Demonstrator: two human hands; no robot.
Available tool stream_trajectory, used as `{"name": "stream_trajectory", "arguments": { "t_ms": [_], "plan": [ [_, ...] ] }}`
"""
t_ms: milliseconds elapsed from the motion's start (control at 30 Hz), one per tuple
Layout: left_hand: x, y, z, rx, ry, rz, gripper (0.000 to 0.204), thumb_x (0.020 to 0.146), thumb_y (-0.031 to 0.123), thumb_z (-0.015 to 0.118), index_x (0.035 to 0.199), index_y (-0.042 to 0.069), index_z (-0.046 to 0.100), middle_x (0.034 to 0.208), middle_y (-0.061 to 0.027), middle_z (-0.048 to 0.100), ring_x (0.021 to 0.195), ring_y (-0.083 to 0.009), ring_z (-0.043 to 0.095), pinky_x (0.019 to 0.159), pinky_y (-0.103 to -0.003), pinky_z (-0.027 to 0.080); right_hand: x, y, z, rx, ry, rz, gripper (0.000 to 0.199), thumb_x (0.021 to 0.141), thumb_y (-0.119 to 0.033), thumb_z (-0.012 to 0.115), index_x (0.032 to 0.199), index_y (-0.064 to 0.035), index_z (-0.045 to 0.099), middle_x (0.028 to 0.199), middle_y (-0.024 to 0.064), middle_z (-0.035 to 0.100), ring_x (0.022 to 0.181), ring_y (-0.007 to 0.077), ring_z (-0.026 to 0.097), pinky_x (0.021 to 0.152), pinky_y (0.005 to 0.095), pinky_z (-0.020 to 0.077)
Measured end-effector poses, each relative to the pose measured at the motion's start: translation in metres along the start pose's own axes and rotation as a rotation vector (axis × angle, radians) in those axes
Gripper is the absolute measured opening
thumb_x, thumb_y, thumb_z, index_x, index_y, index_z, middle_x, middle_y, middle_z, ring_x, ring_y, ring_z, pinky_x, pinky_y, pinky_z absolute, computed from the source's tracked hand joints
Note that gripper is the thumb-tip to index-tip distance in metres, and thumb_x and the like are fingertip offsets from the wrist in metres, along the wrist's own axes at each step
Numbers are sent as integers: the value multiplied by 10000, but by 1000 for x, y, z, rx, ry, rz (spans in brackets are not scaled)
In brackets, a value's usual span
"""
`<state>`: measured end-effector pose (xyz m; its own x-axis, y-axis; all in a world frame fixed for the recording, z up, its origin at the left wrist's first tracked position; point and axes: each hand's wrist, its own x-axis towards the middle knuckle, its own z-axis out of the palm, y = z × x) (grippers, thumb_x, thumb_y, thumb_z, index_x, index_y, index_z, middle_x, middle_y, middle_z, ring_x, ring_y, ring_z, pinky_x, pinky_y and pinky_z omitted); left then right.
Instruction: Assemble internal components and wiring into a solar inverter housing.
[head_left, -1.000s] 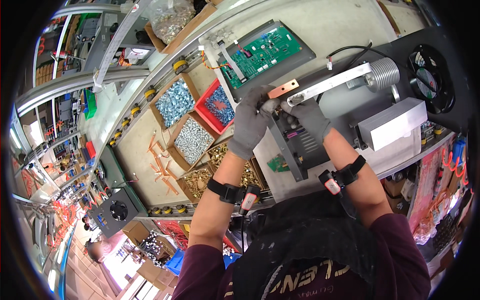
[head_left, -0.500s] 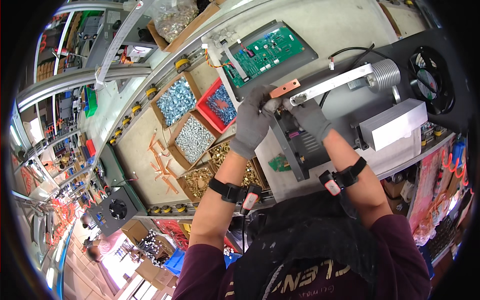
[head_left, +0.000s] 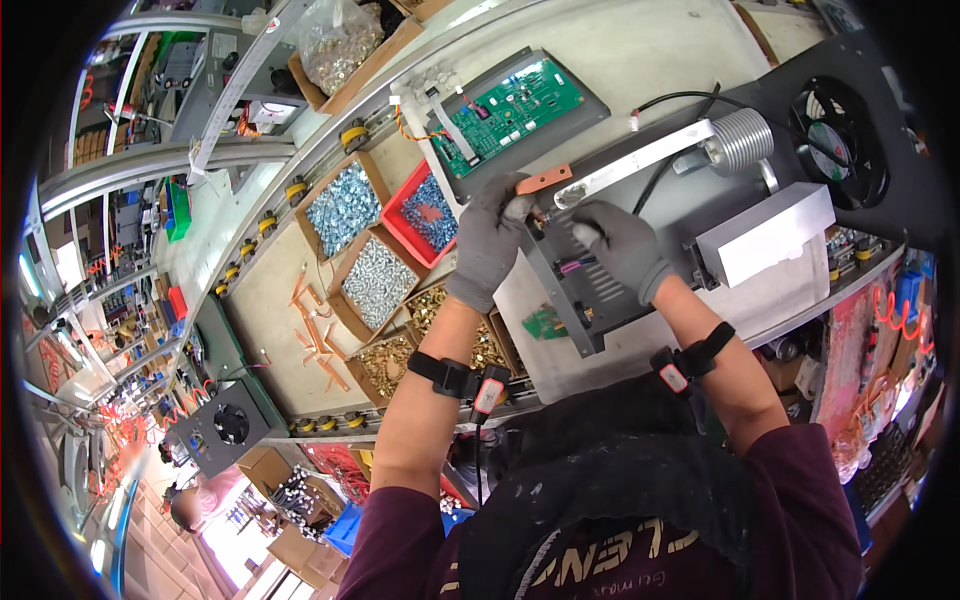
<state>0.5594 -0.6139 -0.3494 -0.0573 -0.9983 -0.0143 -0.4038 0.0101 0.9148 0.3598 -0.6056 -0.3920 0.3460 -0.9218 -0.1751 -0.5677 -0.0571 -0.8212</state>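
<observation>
My left hand (head_left: 486, 245), in a grey glove, is closed on a flat copper bar (head_left: 546, 179) with holes in it, at the left end of a dark metal chassis (head_left: 665, 230). Just right of it, my right hand (head_left: 628, 252), also gloved, hovers over the chassis with its fingers curled together. Whatever those fingers hold, if anything, is hidden. Between the hands and a ribbed silver coil (head_left: 741, 143) runs a pale metal bar (head_left: 640, 160), its near end close to the copper bar. A finned aluminium heat sink (head_left: 765, 235) sits on the chassis's right side.
A green circuit board (head_left: 515, 110) on a dark plate lies beyond my hands. To the left stand a red bin (head_left: 398, 222) and cardboard boxes (head_left: 345, 292) of small metal fasteners. Copper strips (head_left: 318, 335) lie further left. A black fan (head_left: 842, 145) is at the far right.
My right hand has drawn back from the bars and my left hand, toward the lower right. The left hand keeps its hold on the copper bar. The whole view has shifted slightly.
</observation>
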Motion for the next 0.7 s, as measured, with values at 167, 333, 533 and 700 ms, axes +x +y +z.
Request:
{"name": "stream_trajectory", "arguments": {
  "t_ms": [167,333,533,700],
  "plan": [
    [-24,0,12,-64,-13,-110,361,899,333,567,1068,14,567,838,-108,643,759,-199,642,684,-300,495,-27,10,1,-115,-10,-52,214,857,-259,556,1019,-136,620,1030,75,590,885,291,595,750,382,479],
    [-54,2,40,-77,-11,-186,377,867,357,602,1055,31,575,789,-137,630,724,-240,640,660,-321,504,-43,20,-13,-172,-86,-75,212,861,-236,548,1040,-140,610,1033,50,590,896,276,595,762,371,480],
    [-71,15,77,50,63,-28,355,841,288,623,1082,31,577,941,-146,631,847,-281,641,732,-344,511,-81,13,-34,106,-113,-76,438,801,-321,622,1122,-26,574,908,155,606,827,324,604,726,395,482],
    [-65,31,100,-1,49,-71,347,799,178,617,1124,67,571,997,-144,610,887,-308,621,764,-362,504,-104,16,-33,-477,-30,-275,533,703,-366,685,1134,-71,583,915,138,607,805,319,599,711,401,469]
  ]
}}
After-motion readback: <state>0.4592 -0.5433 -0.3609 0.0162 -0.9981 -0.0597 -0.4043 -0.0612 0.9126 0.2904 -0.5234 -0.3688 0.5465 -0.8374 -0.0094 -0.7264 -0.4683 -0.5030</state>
